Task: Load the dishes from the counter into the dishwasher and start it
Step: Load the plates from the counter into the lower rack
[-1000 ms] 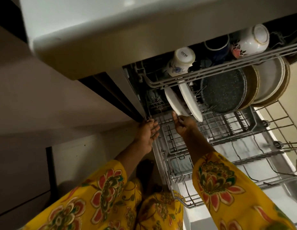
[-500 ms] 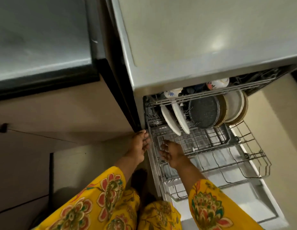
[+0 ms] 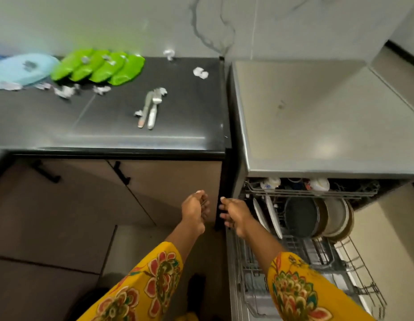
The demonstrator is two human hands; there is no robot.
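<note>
Your left hand (image 3: 194,210) hangs in front of the beige cabinet door (image 3: 169,181), fingers loosely curled and holding nothing. Your right hand (image 3: 233,214) is beside it at the left edge of the open dishwasher (image 3: 317,117), fingers relaxed and slightly bent, also holding nothing; whether it touches the frame cannot be told.

On the black stone counter (image 3: 108,126) lie a row of bright green plastic plates (image 3: 97,69), overlapping, with pale blue plates (image 3: 20,70) to their left. Nearer the front lie a metal fork and knife (image 3: 149,110) side by side, amid crumpled bits of white paper (image 3: 200,72).

In the pulled-out grey wire lower rack (image 3: 317,256) stand two white plates (image 3: 268,216) on edge, then a dark speckled round pan (image 3: 301,216) and cream plates (image 3: 335,216). White cups (image 3: 319,184) sit in the upper rack (image 3: 307,193).

Half a second ago your right hand was down on the lower rack and your left at the dishwasher's corner; both have since lifted clear, and the view has risen to take in the counter, which was out of sight before. The racked dishes stand as they did.
</note>
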